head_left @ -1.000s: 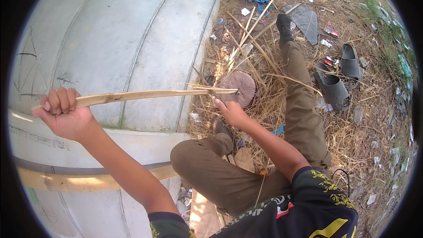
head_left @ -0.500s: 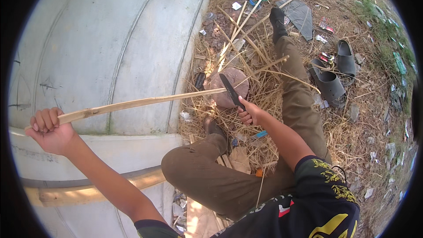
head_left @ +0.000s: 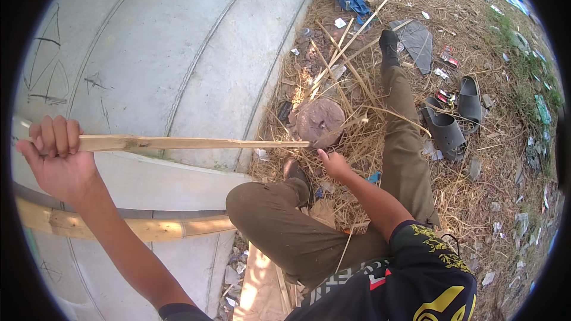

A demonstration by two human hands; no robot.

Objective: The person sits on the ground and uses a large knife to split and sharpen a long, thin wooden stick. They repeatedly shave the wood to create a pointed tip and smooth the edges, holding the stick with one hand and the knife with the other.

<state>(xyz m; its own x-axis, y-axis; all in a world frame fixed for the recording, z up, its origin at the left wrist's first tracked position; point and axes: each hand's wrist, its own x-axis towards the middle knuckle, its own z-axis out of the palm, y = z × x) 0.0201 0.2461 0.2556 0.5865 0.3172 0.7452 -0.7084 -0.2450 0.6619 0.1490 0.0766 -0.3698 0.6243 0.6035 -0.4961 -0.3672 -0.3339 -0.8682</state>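
My left hand (head_left: 56, 154) is wrapped round one end of a long, pale bamboo strip (head_left: 196, 142), held out at the far left. The strip runs nearly level across to a round reddish-brown block (head_left: 318, 116) on the ground, where its other end lies by the block's near edge. Close to that end is my right hand (head_left: 334, 165), its fingers closed round a knife handle. The dark blade barely shows now, turned or smeared near the block.
More split strips (head_left: 336, 59) lie beyond the block among straw. My outstretched leg (head_left: 398, 142) bounds the right side, with grey clogs (head_left: 445, 129) past it. A pale concrete wall (head_left: 178, 41) fills the left, and a bamboo pole (head_left: 148, 229) lies along it.
My right hand has moved slightly down, and the knife blade, plain to see before, barely shows. The strip's held end has risen in view, leaving it more level. The whole view has shifted a little.
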